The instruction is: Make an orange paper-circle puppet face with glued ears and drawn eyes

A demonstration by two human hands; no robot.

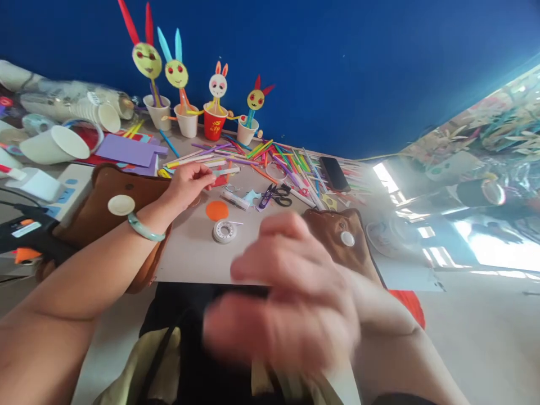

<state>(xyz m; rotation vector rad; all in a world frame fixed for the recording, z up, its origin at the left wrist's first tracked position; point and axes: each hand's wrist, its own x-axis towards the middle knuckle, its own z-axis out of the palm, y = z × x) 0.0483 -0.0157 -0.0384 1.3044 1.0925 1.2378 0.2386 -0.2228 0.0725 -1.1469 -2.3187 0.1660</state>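
My left hand (192, 183), with a jade-coloured bangle (146, 229) at its wrist, is closed in a pinch at the table's middle left. A slim pale stick (228, 171) points right from its fingertips; its exact kind is unclear. A red piece (221, 180) lies just under the stick. Close to the camera, my right hand (291, 298) is raised over the table's front edge. Motion smears its bent fingers, and whether anything is in them does not show. Beyond it lie an orange paper disc (216, 211), a white tape roll (224, 231), a clear tube (236, 200) and black-handled scissors (282, 195).
Rabbit-faced figures stand in cups at the back, one in a red cup (215, 122). Coloured sticks (261, 149) are strewn before them, near a black phone (334, 173). Purple card (126, 153), paper cups (54, 145) and a glue gun (29, 229) occupy the left.
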